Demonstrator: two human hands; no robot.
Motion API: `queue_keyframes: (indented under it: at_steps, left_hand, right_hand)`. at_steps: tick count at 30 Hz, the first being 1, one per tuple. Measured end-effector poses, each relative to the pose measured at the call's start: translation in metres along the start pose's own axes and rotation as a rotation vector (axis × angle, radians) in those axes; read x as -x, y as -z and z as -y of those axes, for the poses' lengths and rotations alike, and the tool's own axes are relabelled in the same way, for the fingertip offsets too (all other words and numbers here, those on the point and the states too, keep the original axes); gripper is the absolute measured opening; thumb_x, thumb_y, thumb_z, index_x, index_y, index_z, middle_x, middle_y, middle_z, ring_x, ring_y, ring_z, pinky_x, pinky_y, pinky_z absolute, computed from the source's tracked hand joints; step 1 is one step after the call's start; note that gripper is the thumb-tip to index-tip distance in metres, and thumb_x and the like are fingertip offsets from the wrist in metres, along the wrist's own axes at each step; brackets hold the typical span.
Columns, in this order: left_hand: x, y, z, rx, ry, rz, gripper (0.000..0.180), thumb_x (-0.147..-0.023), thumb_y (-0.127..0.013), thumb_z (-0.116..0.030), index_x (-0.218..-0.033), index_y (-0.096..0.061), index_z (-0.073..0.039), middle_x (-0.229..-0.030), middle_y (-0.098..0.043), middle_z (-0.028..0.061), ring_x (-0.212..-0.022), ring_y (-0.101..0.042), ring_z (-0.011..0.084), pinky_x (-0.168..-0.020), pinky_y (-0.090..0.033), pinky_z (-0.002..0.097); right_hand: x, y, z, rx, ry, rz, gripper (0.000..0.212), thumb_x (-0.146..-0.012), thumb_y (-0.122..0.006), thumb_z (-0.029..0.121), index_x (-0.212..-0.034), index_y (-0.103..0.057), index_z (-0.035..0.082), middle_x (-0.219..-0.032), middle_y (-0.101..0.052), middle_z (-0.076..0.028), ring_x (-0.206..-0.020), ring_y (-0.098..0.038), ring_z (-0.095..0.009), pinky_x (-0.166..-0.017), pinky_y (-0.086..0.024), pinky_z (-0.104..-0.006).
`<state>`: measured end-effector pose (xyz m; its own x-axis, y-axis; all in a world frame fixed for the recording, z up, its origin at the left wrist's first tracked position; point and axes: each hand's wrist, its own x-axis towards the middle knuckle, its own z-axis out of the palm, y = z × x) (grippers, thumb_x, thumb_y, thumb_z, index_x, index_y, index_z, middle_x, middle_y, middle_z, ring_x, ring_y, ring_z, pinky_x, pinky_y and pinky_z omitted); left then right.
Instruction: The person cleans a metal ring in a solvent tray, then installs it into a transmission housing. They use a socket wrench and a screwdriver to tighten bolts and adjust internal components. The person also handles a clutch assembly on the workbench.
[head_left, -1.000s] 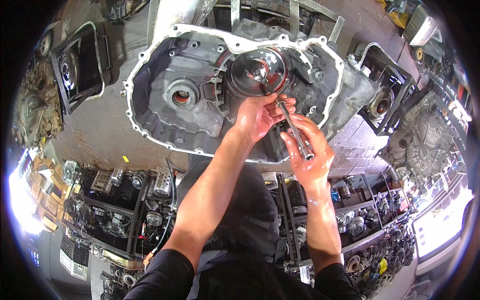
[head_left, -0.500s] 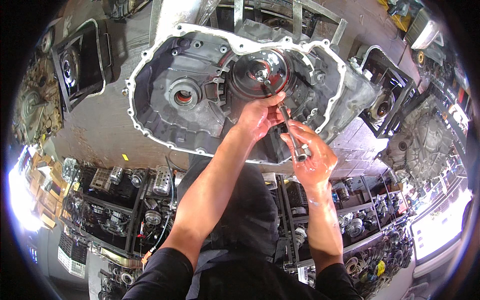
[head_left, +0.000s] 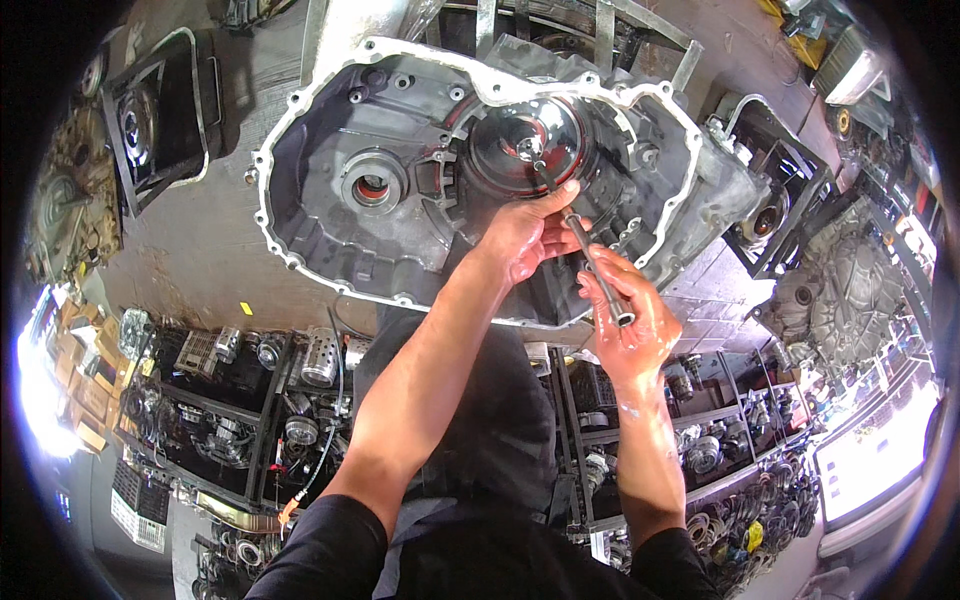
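Observation:
A large grey aluminium gearbox housing (head_left: 330,110) lies open in front of me. Inside it on the right sits a shiny round metal drum (head_left: 505,150) with a centre hub. A long metal socket extension bar (head_left: 585,250) runs from that hub down toward me. My left hand (head_left: 525,235) pinches the bar near its middle. My right hand (head_left: 630,315) grips the bar's lower end, where its hollow square end shows. Both hands look oily.
Another dark housing (head_left: 150,110) lies at the left and more gearbox cases (head_left: 840,290) at the right. Below the bench edge, shelves (head_left: 250,400) hold several small metal parts, rings and cylinders. A black apron covers my front.
The view has shifted so the housing sits slightly lower. Both hands keep hold of the bar, and my right hand has turned a little on its lower end.

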<state>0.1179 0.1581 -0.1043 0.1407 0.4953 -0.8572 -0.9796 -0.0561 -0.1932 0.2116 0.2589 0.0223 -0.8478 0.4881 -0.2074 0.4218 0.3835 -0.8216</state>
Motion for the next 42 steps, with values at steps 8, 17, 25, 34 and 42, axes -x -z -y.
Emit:
queue_keyframes:
  at_steps: [8,17,25,34,42]
  left_hand:
    - [-0.003,0.005,0.002,0.066,-0.065,0.002,0.023,-0.092,-0.071,-0.015,-0.107,-0.063,0.000,-0.097,-0.070,0.0144,-0.093,-0.071,0.0285,-0.087,-0.056,0.0385]
    - [-0.002,0.005,0.005,0.213,-0.103,0.177,0.023,-0.098,-0.062,-0.016,-0.110,-0.061,0.004,-0.101,-0.070,0.0172,-0.096,-0.070,0.0338,-0.094,-0.055,0.0463]
    - [-0.010,0.009,0.006,-0.023,-0.038,-0.054,0.032,-0.084,-0.083,-0.028,-0.099,-0.066,-0.006,-0.087,-0.068,0.0068,-0.076,-0.068,0.0202,-0.068,-0.057,0.0351]
    - [-0.006,0.012,0.007,0.173,-0.121,0.111,0.023,-0.096,-0.065,-0.016,-0.109,-0.064,0.003,-0.105,-0.071,0.0213,-0.093,-0.070,0.0317,-0.087,-0.057,0.0408]
    - [-0.012,0.009,0.002,-0.017,-0.013,-0.022,0.029,-0.091,-0.075,-0.026,-0.103,-0.066,-0.001,-0.099,-0.072,0.0160,-0.089,-0.070,0.0287,-0.083,-0.056,0.0390]
  right_hand:
    - [-0.009,0.001,0.003,0.121,0.114,0.024,0.031,-0.077,-0.082,-0.005,-0.102,-0.064,-0.001,-0.107,-0.073,-0.019,-0.092,-0.074,-0.025,-0.072,-0.060,-0.0325]
    - [-0.002,-0.001,0.008,0.363,-0.033,-0.109,0.028,-0.075,-0.086,0.002,-0.088,-0.061,0.000,-0.093,-0.073,-0.013,-0.072,-0.070,-0.020,-0.062,-0.056,-0.0354]
    - [-0.020,0.016,0.003,0.131,0.212,0.221,0.044,-0.070,-0.073,-0.014,-0.112,-0.069,0.001,-0.111,-0.071,-0.015,-0.094,-0.070,-0.030,-0.077,-0.058,-0.0340]
    - [-0.001,-0.005,0.001,0.122,0.051,-0.083,0.035,-0.076,-0.082,-0.002,-0.106,-0.066,0.001,-0.101,-0.074,-0.014,-0.091,-0.073,-0.028,-0.075,-0.058,-0.0335]
    - [-0.004,-0.004,0.000,0.089,0.055,-0.045,0.029,-0.074,-0.082,-0.008,-0.100,-0.070,-0.001,-0.103,-0.074,-0.017,-0.090,-0.074,-0.027,-0.080,-0.059,-0.0327]
